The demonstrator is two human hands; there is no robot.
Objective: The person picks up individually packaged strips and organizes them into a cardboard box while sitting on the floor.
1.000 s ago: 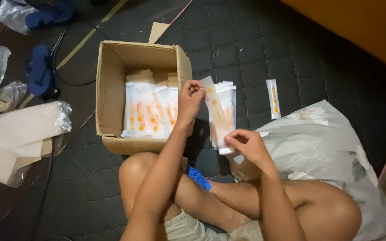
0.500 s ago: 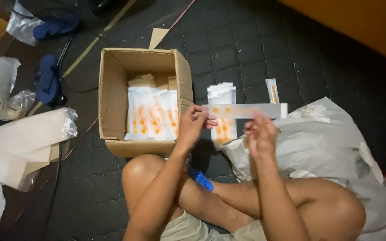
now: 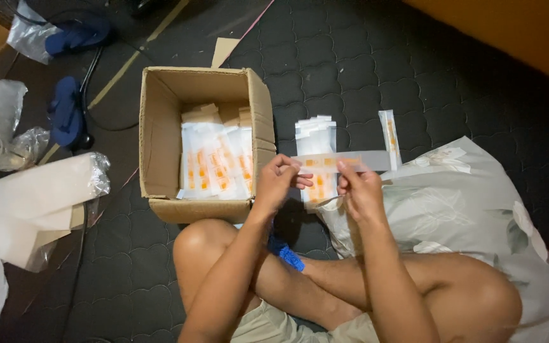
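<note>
In front of the crossed legs, above the dark quilted floor mat (image 3: 376,70), both hands hold one long flat sachet (image 3: 341,161) level and crosswise. The left hand (image 3: 276,183) pinches the sachet's left end between thumb and fingertips; the right hand (image 3: 358,188) is closed on it nearer the middle, and the right end projects free past the fingers. The sachet is a narrow strip, white to grey, with orange marks near the left hand.

Handling: the sachet appears light, thin and flexible. It holds level across the span between the hands, so it has some stiffness, but it would likely bend or crease under a hard squeeze. The film probably offers little grip; take hold at the flat ends or along the sealed edges, with a pinch and not a fist.

Surroundings: directly beneath the held sachet a small stack of similar sachets (image 3: 316,134) lies on the mat. One single sachet (image 3: 389,138) lies just to its right. An open cardboard box (image 3: 159,136) stands to the left, touching the left knee, partly filled with more packed sachets (image 3: 216,166). A large crumpled plastic bag (image 3: 459,209) lies at the right, against the right leg. A white wrapped bundle (image 3: 39,203) and blue sandals (image 3: 66,117) lie at the far left, well apart. The box flap beside the left hand is the nearest obstruction.
</note>
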